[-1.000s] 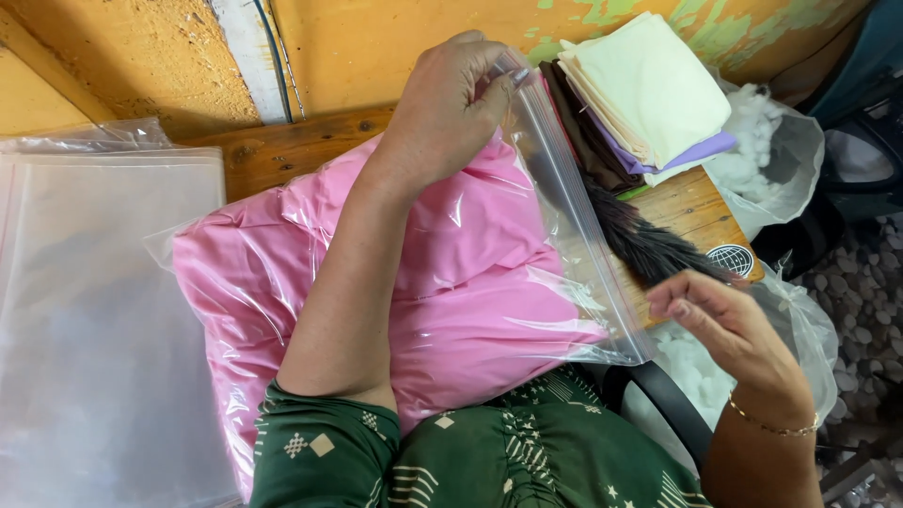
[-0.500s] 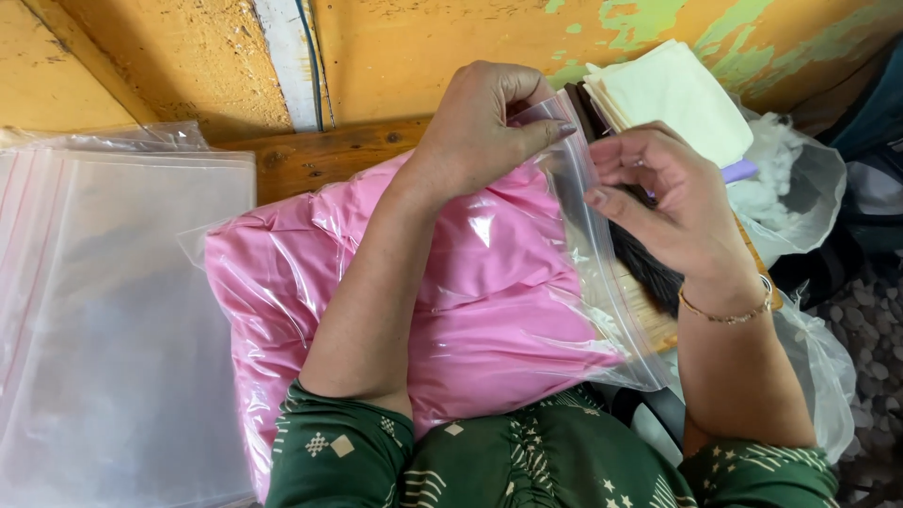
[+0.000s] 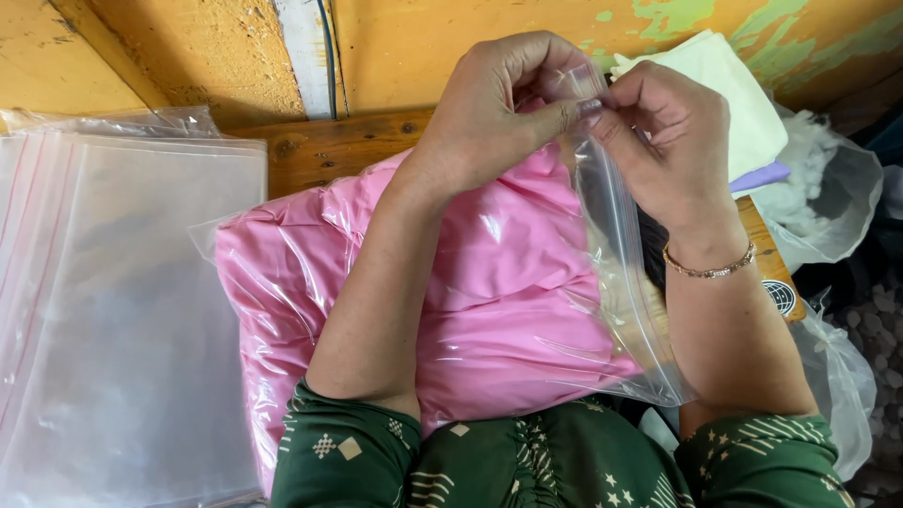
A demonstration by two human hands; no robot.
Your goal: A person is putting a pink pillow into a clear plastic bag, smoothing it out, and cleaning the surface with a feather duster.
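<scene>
A clear plastic bag stuffed with pink cloth fills the middle of the frame, lying across the person's lap and against a wooden surface that runs along the upper part of the picture. The left hand, curled shut, pinches the top corner of the bag's open end near the upper centre. The right hand meets it from the right, its fingers closed on the same strip of the bag's edge, so the two hands touch at that corner. A thin bracelet sits on the right wrist. A stack of empty clear bags lies at the left of the frame. At the upper right, folded pale cloth rests beside a crumpled clear bag.
</scene>
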